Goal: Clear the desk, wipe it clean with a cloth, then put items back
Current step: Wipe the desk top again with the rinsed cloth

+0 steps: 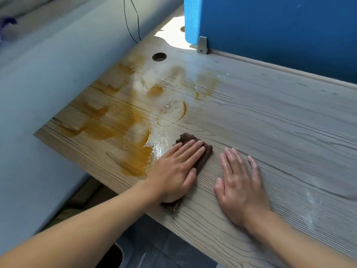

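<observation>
My left hand (pixel 174 169) presses flat on the dark brown fuzzy cloth (pixel 202 155); right hand (pixel 239 182) spread on the desk (pixel 280 122).

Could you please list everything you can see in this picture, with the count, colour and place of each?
desk: one, pale wood grain, fills most of the view
cloth: one, brown, on the desk near the front edge, under the left hand
stains: several, orange-brown and wet-looking, across the desk's left part
cable hole: one plainly seen, round, dark, back left of the desk
partition: one, blue, upright along the desk's back edge
bracket: one, grey metal, at the partition's foot
cables: two, black, thin, hanging behind the desk
left hand: flat, pressing on the cloth
right hand: flat on bare desk beside the cloth
</observation>
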`<action>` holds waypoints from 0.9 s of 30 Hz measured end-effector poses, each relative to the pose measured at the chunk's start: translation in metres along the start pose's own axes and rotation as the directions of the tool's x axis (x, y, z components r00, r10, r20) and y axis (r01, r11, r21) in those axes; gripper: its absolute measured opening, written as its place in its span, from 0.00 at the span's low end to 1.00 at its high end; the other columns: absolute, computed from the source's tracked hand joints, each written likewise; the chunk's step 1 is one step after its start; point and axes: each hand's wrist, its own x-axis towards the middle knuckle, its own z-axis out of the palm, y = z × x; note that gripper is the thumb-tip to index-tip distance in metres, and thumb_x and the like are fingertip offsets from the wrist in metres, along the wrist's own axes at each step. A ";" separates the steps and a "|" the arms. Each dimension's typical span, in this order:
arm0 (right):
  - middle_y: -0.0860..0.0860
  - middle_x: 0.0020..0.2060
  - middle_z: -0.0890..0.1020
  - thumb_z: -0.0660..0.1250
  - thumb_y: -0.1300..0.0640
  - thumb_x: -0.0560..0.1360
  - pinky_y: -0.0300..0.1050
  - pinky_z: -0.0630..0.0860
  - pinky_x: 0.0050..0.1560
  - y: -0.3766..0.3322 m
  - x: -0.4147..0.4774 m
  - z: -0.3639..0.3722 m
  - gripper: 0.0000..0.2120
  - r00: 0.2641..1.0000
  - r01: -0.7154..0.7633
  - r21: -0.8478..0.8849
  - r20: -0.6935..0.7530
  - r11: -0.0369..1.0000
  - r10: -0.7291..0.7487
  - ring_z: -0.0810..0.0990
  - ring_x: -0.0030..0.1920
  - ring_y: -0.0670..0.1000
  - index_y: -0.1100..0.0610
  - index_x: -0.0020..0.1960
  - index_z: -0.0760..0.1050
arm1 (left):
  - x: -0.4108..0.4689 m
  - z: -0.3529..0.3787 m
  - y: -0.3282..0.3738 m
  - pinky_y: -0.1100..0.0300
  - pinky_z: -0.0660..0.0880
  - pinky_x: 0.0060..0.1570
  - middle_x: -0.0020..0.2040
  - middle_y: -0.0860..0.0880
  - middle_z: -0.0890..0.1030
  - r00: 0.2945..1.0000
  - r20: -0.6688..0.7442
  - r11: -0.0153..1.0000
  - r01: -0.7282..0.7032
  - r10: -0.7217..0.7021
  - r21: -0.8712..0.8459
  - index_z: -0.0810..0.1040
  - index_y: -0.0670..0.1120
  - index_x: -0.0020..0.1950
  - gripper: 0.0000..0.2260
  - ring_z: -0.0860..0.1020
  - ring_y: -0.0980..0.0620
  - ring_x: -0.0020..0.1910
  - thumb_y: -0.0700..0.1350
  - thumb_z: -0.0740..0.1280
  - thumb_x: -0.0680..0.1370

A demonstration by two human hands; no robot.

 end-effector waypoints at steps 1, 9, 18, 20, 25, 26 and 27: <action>0.57 0.76 0.66 0.52 0.47 0.77 0.63 0.59 0.74 0.000 0.000 -0.001 0.32 1.000 -0.003 -0.002 0.006 1.000 0.003 0.62 0.77 0.55 0.62 0.76 0.65 | 0.015 -0.002 -0.006 0.54 0.43 0.79 0.82 0.54 0.46 0.995 -0.014 0.996 0.094 -0.094 -0.007 0.46 0.52 0.82 0.28 0.40 0.59 0.79 0.56 0.43 0.82; 0.57 0.75 0.68 0.54 0.47 0.75 0.64 0.61 0.73 0.000 -0.002 -0.003 0.32 1.000 -0.017 0.042 0.017 0.999 0.016 0.64 0.76 0.55 0.62 0.75 0.67 | -0.013 0.003 0.024 0.52 0.43 0.78 0.82 0.52 0.44 0.998 -0.023 0.998 0.061 -0.060 0.012 0.46 0.49 0.82 0.28 0.39 0.56 0.80 0.56 0.44 0.83; 0.54 0.70 0.72 0.50 0.43 0.75 0.59 0.57 0.69 0.029 0.056 -0.010 0.27 0.999 -0.050 0.057 0.008 0.997 0.049 0.68 0.72 0.56 0.53 0.68 0.73 | 0.052 -0.007 -0.020 0.53 0.44 0.79 0.82 0.55 0.48 0.967 -0.057 0.969 0.248 -0.247 0.008 0.49 0.53 0.82 0.30 0.41 0.59 0.79 0.57 0.44 0.79; 0.54 0.77 0.64 0.48 0.41 0.76 0.61 0.50 0.75 0.033 0.061 -0.002 0.32 0.994 -0.103 0.033 0.048 0.994 0.102 0.59 0.78 0.55 0.53 0.76 0.66 | 0.040 -0.003 -0.008 0.52 0.45 0.78 0.82 0.54 0.47 0.975 -0.053 0.976 0.218 -0.217 0.012 0.48 0.52 0.82 0.29 0.40 0.58 0.79 0.57 0.44 0.81; 0.57 0.75 0.67 0.52 0.43 0.76 0.67 0.56 0.73 0.033 0.062 0.000 0.31 0.995 -0.098 0.019 0.015 0.995 0.098 0.62 0.77 0.58 0.57 0.74 0.70 | -0.017 -0.001 0.020 0.52 0.48 0.78 0.82 0.52 0.51 0.990 0.035 0.990 -0.140 0.140 0.004 0.53 0.49 0.82 0.29 0.47 0.54 0.81 0.54 0.54 0.81; 0.57 0.75 0.68 0.52 0.43 0.76 0.67 0.56 0.73 0.032 0.062 0.000 0.31 0.995 -0.095 0.017 0.013 0.995 0.095 0.63 0.76 0.58 0.57 0.74 0.71 | -0.011 -0.002 0.012 0.53 0.47 0.79 0.82 0.52 0.51 0.986 0.045 0.987 -0.160 0.160 -0.005 0.53 0.50 0.82 0.29 0.47 0.54 0.81 0.53 0.54 0.81; 0.58 0.75 0.68 0.53 0.44 0.75 0.68 0.56 0.73 0.032 0.062 0.000 0.31 0.996 -0.090 0.016 0.011 0.996 0.089 0.64 0.76 0.59 0.57 0.73 0.71 | 0.002 -0.003 0.003 0.54 0.45 0.79 0.82 0.53 0.51 0.987 0.048 0.988 -0.154 0.153 0.006 0.53 0.51 0.82 0.29 0.46 0.56 0.80 0.54 0.54 0.81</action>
